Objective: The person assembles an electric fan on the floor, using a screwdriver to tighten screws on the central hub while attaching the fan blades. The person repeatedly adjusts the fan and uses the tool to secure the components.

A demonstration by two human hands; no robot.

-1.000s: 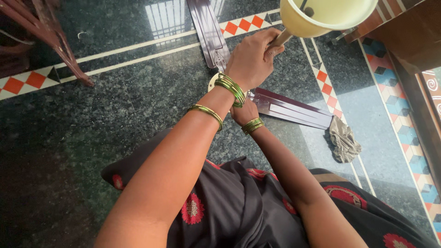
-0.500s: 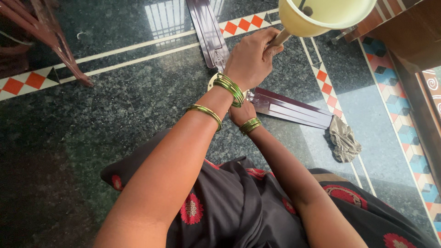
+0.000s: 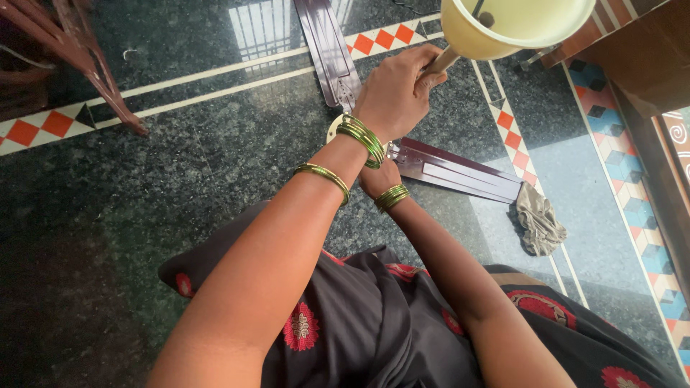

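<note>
fan rod (image 3: 440,60) in left hand (image 3: 394,90), right hand (image 3: 379,177) perhaps beneath

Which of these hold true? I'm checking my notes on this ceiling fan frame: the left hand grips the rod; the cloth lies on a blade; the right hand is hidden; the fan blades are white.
1. The left hand grips the rod under the cream canopy cup: true.
2. The grey cloth lies on a blade: false, it lies on the floor at the blade's tip.
3. The right hand is mostly hidden behind the left wrist: true.
4. The fan blades are white: false, dark maroon.
</note>
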